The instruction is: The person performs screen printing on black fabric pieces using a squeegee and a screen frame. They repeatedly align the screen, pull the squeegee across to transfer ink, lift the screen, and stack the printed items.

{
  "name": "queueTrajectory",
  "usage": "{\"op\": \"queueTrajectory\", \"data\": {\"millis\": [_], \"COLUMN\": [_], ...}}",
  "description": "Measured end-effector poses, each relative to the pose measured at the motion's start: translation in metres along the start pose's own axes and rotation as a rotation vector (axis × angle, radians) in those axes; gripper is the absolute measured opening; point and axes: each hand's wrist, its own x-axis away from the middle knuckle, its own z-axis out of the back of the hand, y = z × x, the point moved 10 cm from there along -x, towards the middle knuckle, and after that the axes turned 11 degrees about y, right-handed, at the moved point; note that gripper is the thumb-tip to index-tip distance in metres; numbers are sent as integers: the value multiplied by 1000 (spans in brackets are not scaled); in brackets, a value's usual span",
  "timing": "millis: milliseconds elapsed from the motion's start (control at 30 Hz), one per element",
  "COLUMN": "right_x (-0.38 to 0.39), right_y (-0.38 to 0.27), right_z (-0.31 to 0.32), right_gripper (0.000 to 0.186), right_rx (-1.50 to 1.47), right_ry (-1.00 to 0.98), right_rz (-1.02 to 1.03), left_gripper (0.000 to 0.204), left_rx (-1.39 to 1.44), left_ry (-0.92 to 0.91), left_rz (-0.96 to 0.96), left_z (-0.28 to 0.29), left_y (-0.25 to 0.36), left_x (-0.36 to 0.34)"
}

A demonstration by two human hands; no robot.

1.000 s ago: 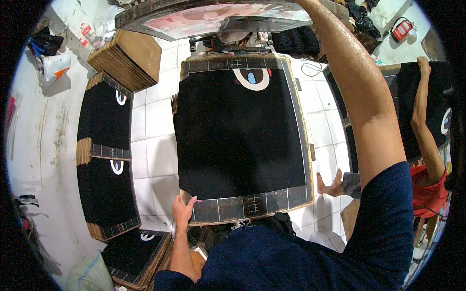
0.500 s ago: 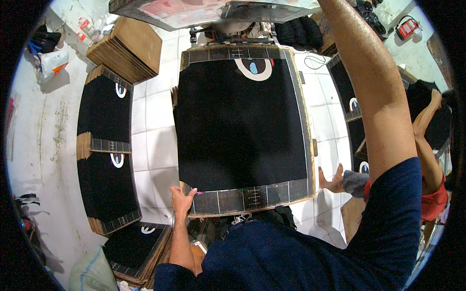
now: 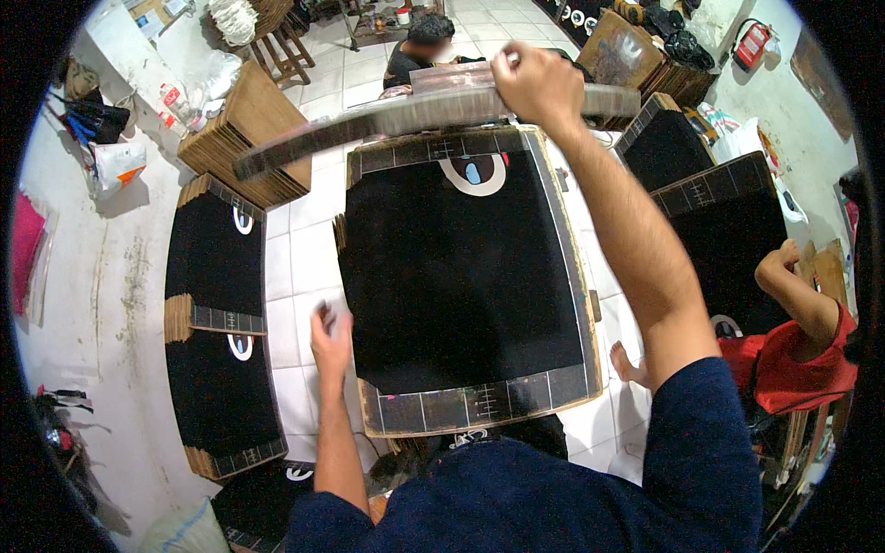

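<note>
A large board (image 3: 479, 410) lies before me, covered with black fabric (image 3: 461, 276) that bears a printed white, blue and dark eye shape (image 3: 474, 173) near its far edge. Beyond that, a long screen-printing frame (image 3: 369, 125) is raised and tilted, seen nearly edge-on and blurred. Closed round its near edge is my right hand (image 3: 542, 90), at arm's length. My left hand (image 3: 330, 336) hovers beside the board's left edge, touching nothing, its fingers loosely apart and somewhat blurred.
Stacked boards with black printed pieces (image 3: 217, 387) line the left wall, near a brown board stack (image 3: 249, 115). To the right, a person in a red top (image 3: 802, 364) handles a black-covered board (image 3: 724, 240). Another person (image 3: 424, 55) sits beyond the frame. A fire extinguisher (image 3: 751, 46) hangs on the wall.
The frame has tipped from showing its pinkish underside to nearly edge-on, my right hand coming into view on it. My left hand has left the board's near-left corner. My view has shifted upward.
</note>
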Motion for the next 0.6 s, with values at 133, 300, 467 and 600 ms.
{"op": "queueTrajectory", "data": {"millis": [133,300,467,600], "right_x": [113,251,218,126], "right_y": [14,59,97,94], "right_z": [7,-46,-161,-267], "right_gripper": [25,40,61,72], "right_rx": [-153,-216,-201,-141], "right_ry": [172,-148,-213,-133], "right_rz": [128,-33,60,321], "left_gripper": [64,80,80,62], "left_rx": [1161,843,385,-302], "left_ry": [-172,98,-54,-325], "left_rz": [185,879,1024,721], "left_z": [-40,-103,-121,-105], "left_y": [106,-8,-99,-71], "left_x": [-48,13,43,34]}}
